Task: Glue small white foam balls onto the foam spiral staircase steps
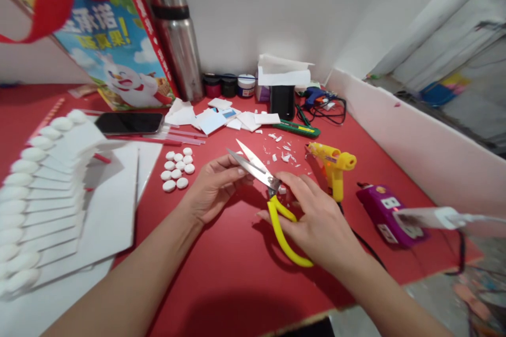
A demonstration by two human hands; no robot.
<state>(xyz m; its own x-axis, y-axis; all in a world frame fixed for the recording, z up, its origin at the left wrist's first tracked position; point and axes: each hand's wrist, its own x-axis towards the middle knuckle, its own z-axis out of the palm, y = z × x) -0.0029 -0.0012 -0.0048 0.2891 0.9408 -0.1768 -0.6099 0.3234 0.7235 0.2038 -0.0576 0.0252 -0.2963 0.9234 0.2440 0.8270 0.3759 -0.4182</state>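
My right hand (316,216) grips a pair of scissors (284,239) with yellow handles. The metal blades are apart and point up and left, over the fingertips of my left hand (219,181). The thumb and fingers of that hand are pinched together under the blades; whatever they hold is too small and too covered to name. Left of it, several small white round pieces (178,165) lie grouped on the red table (225,279). White scraps (286,158) are scattered just beyond the scissors.
Flat white pieces with round ends (51,184) fan out at left on white board (114,205). A phone (130,122), steel flask (177,42), and cut card pieces (211,121) are behind. At right are a green cutter (298,128), yellow glue gun (334,163) and purple power strip (389,213).
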